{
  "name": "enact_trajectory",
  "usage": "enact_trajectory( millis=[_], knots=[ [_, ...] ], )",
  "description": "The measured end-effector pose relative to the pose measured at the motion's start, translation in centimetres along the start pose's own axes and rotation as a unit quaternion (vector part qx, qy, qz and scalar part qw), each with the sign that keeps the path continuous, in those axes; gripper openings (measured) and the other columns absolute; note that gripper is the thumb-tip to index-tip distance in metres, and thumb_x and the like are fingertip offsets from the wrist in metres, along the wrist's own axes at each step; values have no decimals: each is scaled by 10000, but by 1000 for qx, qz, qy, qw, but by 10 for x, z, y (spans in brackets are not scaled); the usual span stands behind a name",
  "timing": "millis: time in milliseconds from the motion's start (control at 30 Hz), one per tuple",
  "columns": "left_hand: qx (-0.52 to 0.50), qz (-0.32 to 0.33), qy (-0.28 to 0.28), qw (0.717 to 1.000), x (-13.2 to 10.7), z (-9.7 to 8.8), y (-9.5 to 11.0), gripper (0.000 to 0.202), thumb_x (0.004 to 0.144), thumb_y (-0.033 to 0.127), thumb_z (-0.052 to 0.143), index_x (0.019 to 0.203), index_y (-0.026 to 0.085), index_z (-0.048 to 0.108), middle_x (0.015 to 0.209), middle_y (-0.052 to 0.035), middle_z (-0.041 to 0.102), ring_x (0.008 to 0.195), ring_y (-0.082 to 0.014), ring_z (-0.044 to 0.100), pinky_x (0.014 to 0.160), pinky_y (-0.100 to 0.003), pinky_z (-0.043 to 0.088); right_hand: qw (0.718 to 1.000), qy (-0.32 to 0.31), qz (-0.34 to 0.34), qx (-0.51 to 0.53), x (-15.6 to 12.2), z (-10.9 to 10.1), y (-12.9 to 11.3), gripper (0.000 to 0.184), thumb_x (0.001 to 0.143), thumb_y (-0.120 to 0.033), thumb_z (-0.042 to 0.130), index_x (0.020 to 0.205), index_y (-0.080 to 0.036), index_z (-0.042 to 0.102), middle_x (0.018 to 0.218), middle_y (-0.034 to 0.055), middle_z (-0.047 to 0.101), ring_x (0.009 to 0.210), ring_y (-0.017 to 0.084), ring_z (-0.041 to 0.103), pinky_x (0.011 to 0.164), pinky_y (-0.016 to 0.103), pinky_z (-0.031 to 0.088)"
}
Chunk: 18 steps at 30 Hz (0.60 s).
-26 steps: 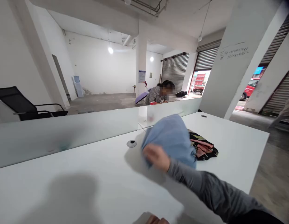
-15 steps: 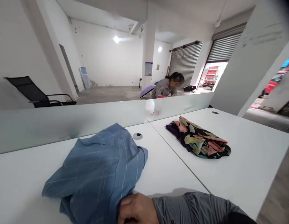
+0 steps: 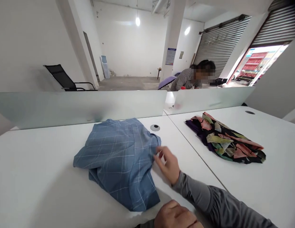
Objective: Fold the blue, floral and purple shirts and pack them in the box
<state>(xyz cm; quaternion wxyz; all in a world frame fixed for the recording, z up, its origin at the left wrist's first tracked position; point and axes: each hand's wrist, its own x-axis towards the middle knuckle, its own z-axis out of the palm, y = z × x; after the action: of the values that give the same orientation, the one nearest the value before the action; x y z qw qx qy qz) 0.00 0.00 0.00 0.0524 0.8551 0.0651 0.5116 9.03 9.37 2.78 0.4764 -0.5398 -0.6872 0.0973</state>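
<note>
The fingers (image 3: 161,151) of the right hand (image 3: 168,164) are loosely spread, their tips at the right-hand edge of the crumpled blue checked cotton shirt (image 3: 119,158), touching or just short of the cloth; they pinch nothing that I can make out. The grey sleeve (image 3: 216,202) runs back toward five o'clock. The left hand (image 3: 177,217) sits low at the near edge of the white worktop (image 3: 38,177), by the shirt's near corner; its fingers are curled under and out of sight, so I cannot tell whether they grip the fabric. The shirt lies heaped in the middle of the worktop, folded over itself, seemingly dropped rather than laid flat.

At two o'clock, well apart across the seam between desks, lies a bunched dark floral fabric (image 3: 225,139). A round grey cable grommet (image 3: 155,127) sits just beyond the shirt at twelve. A frosted glass divider (image 3: 78,106) walls off the far edge. Beyond it another person (image 3: 190,79) bends over, and a black chair (image 3: 64,79) stands at ten o'clock.
</note>
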Motion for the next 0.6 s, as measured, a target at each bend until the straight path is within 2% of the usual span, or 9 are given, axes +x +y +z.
enact_trajectory(
  millis=[67,133,233,300,367,467,533,600],
  knots=[
    [8,-5,78,997,8,-10,-4,282,875,91,417,625,174,519,530,29,534,502,-77,523,477,-264,327,990,70,123,8,26,-4,24,535,739,-430,689,1191,-199,519,1063,88,606,821,183,573,680,320,467],
    [20,-31,68,997,15,-22,-7,258,900,130,409,676,167,532,583,11,565,583,-103,563,558,-279,387,970,49,217,95,49,-4,43,630,626,-463,754,1148,-178,544,942,53,623,728,161,564,626,304,461],
    [64,-98,-3,993,19,-42,-17,155,917,216,465,813,165,568,777,-39,648,823,-175,627,778,-360,457,920,0,295,258,66,-3,49,397,581,-401,754,851,-174,573,572,-58,500,484,87,419,457,231,340],
    [145,-150,-20,978,16,-55,-30,138,910,273,523,953,155,582,1001,-103,669,1072,-257,591,938,-445,417,885,4,321,337,67,-7,35,339,553,-353,754,730,-195,511,480,-91,420,415,64,328,397,207,242],
    [244,-199,-13,949,10,-66,-46,310,883,325,582,1124,132,557,1216,-174,607,1251,-335,482,1014,-502,362,856,5,318,408,60,-13,11,338,549,-332,761,722,-201,501,489,-91,442,410,62,335,388,196,235],
    [327,-268,-1,906,-4,-79,-67,555,848,346,611,1309,83,450,1360,-237,499,1315,-391,406,1021,-527,362,833,-38,267,484,42,-16,-35,299,592,-312,770,786,-182,584,568,-68,511,467,64,418,436,191,332],
    [330,-315,17,890,-13,-88,-75,538,847,303,582,1314,71,447,1360,-245,495,1300,-393,424,1011,-533,379,824,-85,224,514,27,-13,-65,284,633,-289,761,855,-169,630,619,-52,547,522,68,476,517,203,418],
    [285,-369,46,883,-21,-103,-77,419,828,259,554,1212,91,534,1270,-226,567,1220,-380,505,966,-522,424,810,-147,165,544,13,-7,-91,317,661,-258,741,947,-167,640,703,-26,610,616,93,560,632,241,486]
  ],
)
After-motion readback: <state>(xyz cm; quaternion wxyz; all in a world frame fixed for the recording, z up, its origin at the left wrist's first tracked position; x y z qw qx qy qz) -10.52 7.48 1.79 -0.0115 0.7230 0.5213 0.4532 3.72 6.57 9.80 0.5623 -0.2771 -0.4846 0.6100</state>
